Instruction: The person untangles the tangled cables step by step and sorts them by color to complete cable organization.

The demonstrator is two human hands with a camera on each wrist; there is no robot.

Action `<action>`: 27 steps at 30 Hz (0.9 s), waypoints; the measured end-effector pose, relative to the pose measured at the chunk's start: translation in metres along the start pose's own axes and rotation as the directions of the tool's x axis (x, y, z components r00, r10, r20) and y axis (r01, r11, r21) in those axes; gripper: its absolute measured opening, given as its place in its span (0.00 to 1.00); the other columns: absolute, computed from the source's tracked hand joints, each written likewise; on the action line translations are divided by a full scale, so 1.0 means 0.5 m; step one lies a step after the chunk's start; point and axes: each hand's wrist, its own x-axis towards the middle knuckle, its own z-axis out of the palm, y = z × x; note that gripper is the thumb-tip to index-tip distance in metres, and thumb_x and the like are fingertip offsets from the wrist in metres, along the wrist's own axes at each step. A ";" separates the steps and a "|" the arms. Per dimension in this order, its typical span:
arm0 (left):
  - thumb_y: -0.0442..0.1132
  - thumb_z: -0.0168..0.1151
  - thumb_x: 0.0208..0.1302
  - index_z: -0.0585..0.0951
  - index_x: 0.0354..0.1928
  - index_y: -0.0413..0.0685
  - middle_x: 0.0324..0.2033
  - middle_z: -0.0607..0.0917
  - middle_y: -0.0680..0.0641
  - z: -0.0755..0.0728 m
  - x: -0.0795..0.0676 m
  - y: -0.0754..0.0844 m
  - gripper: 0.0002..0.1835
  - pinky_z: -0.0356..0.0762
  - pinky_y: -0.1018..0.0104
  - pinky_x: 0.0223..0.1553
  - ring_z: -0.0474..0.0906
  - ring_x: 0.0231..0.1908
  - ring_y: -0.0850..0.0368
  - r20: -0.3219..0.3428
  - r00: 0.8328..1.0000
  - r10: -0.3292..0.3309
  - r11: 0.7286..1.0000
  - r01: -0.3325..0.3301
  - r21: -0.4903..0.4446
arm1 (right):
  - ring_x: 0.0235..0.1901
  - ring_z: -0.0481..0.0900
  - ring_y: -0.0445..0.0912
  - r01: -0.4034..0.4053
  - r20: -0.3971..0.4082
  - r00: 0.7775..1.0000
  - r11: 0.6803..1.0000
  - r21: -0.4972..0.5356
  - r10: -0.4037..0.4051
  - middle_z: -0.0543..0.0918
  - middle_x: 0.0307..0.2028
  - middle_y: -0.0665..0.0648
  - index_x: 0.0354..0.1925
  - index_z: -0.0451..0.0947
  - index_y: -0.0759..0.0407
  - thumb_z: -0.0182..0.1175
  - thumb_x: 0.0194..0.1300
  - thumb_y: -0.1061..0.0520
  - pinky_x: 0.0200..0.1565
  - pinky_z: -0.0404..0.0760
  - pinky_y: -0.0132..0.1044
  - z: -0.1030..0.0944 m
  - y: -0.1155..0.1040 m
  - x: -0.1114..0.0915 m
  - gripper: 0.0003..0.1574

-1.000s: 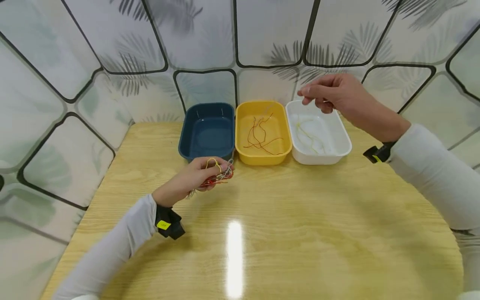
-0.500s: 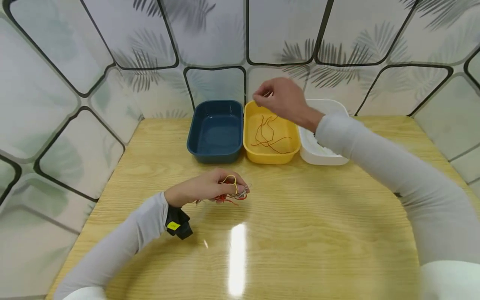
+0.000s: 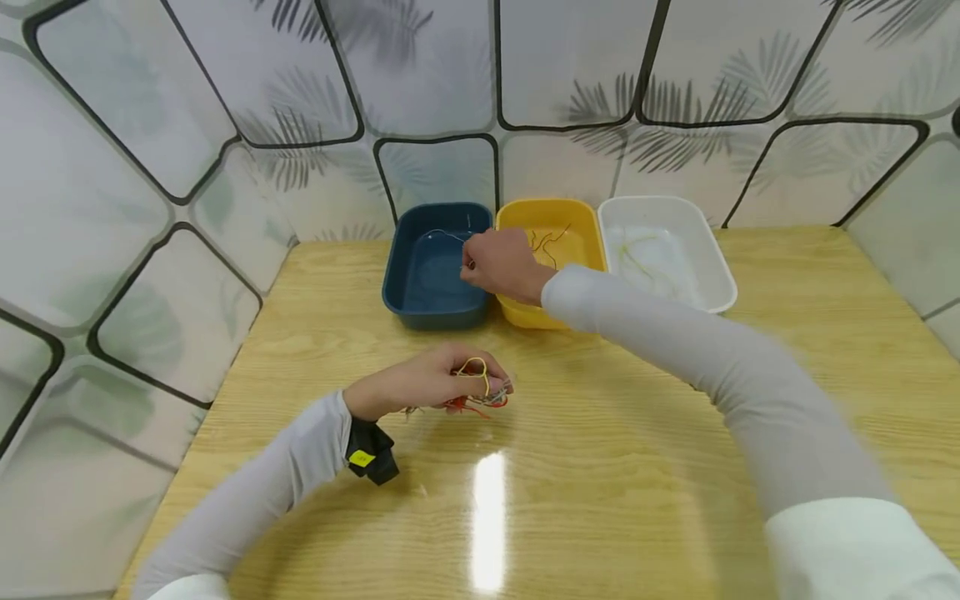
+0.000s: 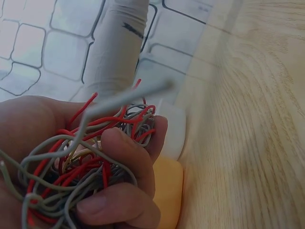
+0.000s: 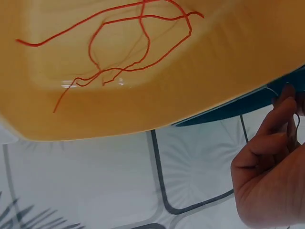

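The wooden surface [image 3: 637, 467] carries three tubs in a row, the yellow tub [image 3: 528, 317] in the middle. The white tub [image 3: 693, 267] stands just to the right of the yellow tub, the blue tub [image 3: 435, 320] just to its left. The right hand [image 3: 506, 262] hangs over the left part of the yellow tub, its fingertips reaching over the blue tub; fingers and thumb are pressed together, pinching a thin wire. The left hand [image 3: 438, 379] is in front of the yellow tub and a little to its left, apart from it, fingers curled round a bundle of wires [image 4: 83, 168]. The bundle, a tangle of grey and red, sits in the palm and pokes out past the fingers, with a yellow loop [image 3: 477, 360] standing up over the thumb. Red wires [image 5: 148, 38] lie loosely crossed inside the yellow tub. Pale yellow wire [image 3: 633, 260] lies in the tub to its right. The thin wire [image 3: 448, 234] trails from the right hand's fingertips over the blue tub, left of the yellow tub.
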 end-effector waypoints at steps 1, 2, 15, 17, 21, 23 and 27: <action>0.54 0.56 0.62 0.79 0.46 0.61 0.31 0.79 0.47 0.002 0.001 0.000 0.13 0.64 0.65 0.21 0.66 0.20 0.54 0.004 1.000 0.005 1.000 -0.005 0.002 | 0.18 0.70 0.41 0.002 0.017 1.000 1.000 -0.008 -0.002 0.74 0.17 0.44 0.25 0.79 0.46 0.51 0.59 0.51 0.20 0.68 0.35 0.005 -0.005 0.004 0.11; 0.54 0.56 0.62 0.79 0.46 0.61 0.31 0.79 0.47 0.003 0.002 0.000 0.13 0.65 0.65 0.21 0.66 0.20 0.54 0.009 1.000 0.004 1.000 -0.004 0.004 | 0.18 0.71 0.41 0.001 0.042 0.999 1.000 -0.014 -0.001 0.74 0.18 0.44 0.25 0.79 0.46 0.52 0.60 0.51 0.21 0.68 0.35 0.009 -0.010 0.008 0.11; 0.51 0.55 0.63 0.79 0.47 0.59 0.31 0.78 0.47 0.016 0.004 0.009 0.12 0.64 0.65 0.22 0.65 0.21 0.55 -0.002 1.000 0.013 1.000 -0.013 -0.024 | 0.36 0.75 0.40 -0.015 0.376 0.926 0.989 0.145 -0.041 0.79 0.37 0.43 0.38 0.80 0.44 0.58 0.59 0.50 0.37 0.73 0.35 0.019 -0.057 0.037 0.08; 0.51 0.54 0.64 0.79 0.47 0.60 0.31 0.78 0.47 0.017 0.004 0.009 0.12 0.64 0.65 0.23 0.65 0.21 0.55 -0.002 1.000 0.001 1.000 -0.001 -0.026 | 0.42 0.75 0.39 -0.037 0.456 0.887 0.972 0.233 -0.075 0.79 0.42 0.44 0.44 0.79 0.46 0.57 0.59 0.53 0.42 0.72 0.33 0.013 -0.053 0.038 0.13; 0.52 0.54 0.64 0.78 0.47 0.59 0.32 0.78 0.46 0.019 0.002 0.011 0.13 0.66 0.63 0.24 0.67 0.20 0.55 0.005 1.000 -0.020 0.999 0.020 -0.034 | 0.50 0.73 0.40 -0.034 0.532 0.830 0.935 0.353 -0.171 0.78 0.48 0.49 0.56 0.74 0.55 0.51 0.61 0.61 0.49 0.69 0.30 0.002 -0.042 0.037 0.23; 0.52 0.54 0.64 0.78 0.47 0.59 0.32 0.78 0.46 0.018 0.003 0.012 0.14 0.67 0.63 0.24 0.67 0.21 0.54 0.004 1.000 -0.024 0.999 0.024 -0.039 | 0.49 0.73 0.39 -0.008 0.506 0.840 0.929 0.369 -0.194 0.78 0.49 0.50 0.57 0.73 0.55 0.49 0.62 0.61 0.49 0.68 0.29 -0.001 -0.037 0.036 0.24; 0.52 0.54 0.64 0.78 0.47 0.59 0.31 0.77 0.45 0.015 0.007 0.019 0.13 0.66 0.64 0.23 0.66 0.21 0.54 -0.007 1.000 -0.023 0.999 0.023 -0.045 | 0.46 0.73 0.38 0.061 0.383 0.897 0.920 0.387 -0.220 0.78 0.48 0.49 0.53 0.75 0.53 0.49 0.64 0.58 0.46 0.69 0.29 -0.014 -0.028 0.026 0.20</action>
